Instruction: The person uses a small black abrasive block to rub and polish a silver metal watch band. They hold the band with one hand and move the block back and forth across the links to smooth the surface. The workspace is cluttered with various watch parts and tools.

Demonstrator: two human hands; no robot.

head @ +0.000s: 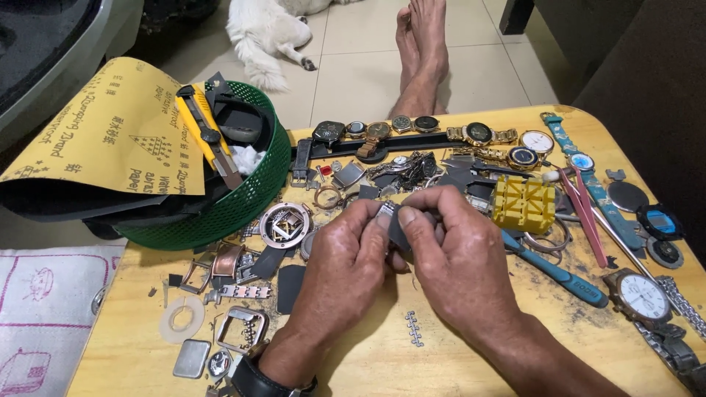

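A wooden bench (471,360) strewn with watches and parts, a green basket (250,198) at its left edge. Above its centre, left hand (346,265) and right hand (456,254) meet, fingertips pinching a small dark watch part (397,224) raised for close work.

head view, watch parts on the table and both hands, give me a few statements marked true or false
1. Both hands pinch one small dark watch part between them. True.
2. The yellow plastic block lies beside the left hand. False: it lies by the right hand.
3. The green basket holds a yellow utility knife. True.
4. The basket lies tipped on its side. False: it stands upright.
5. A white-faced wristwatch lies near the table's right edge. True.
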